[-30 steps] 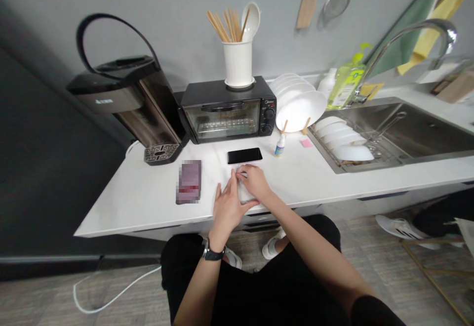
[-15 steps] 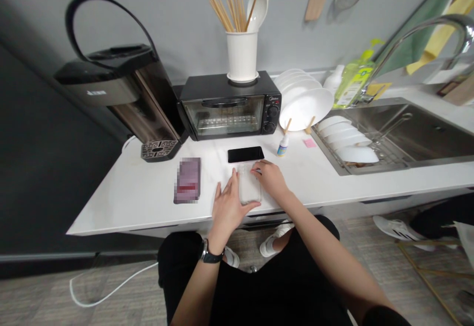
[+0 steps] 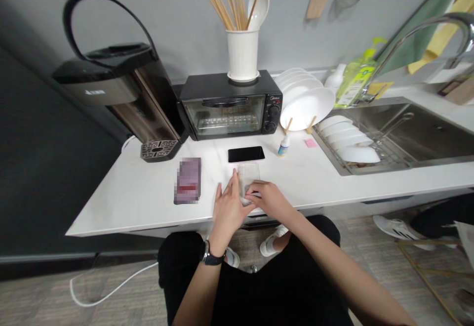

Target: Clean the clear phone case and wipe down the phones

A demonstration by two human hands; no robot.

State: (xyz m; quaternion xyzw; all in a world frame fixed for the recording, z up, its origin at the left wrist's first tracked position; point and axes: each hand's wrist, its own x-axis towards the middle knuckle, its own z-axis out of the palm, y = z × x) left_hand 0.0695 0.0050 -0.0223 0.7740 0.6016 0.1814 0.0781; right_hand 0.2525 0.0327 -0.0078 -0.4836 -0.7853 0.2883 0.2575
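A clear phone case (image 3: 250, 172) lies flat near the counter's front edge, partly covered by both hands. My left hand (image 3: 227, 206) braces it, fingers stretched along its left side and thumb at its near edge. My right hand (image 3: 267, 197) is closed in a pinch over the near end of the case. Between its fingertips shows a small pale wipe (image 3: 255, 194), mostly hidden. Just beyond the case lies a black-screened phone (image 3: 246, 154). A small white bottle (image 3: 283, 145) with a blue label stands to its right.
A blurred purple packet (image 3: 188, 180) lies to the left on the white counter (image 3: 140, 192). Behind are a drink dispenser (image 3: 148, 103), a toaster oven (image 3: 229, 113) and racked plates (image 3: 307, 108). A sink (image 3: 407, 153) with bowls is at right, a pink note (image 3: 310, 142) nearby.
My right hand has slid from the far end of the case toward its near end, still pinching the pale wipe. My left hand stays nearly in place.
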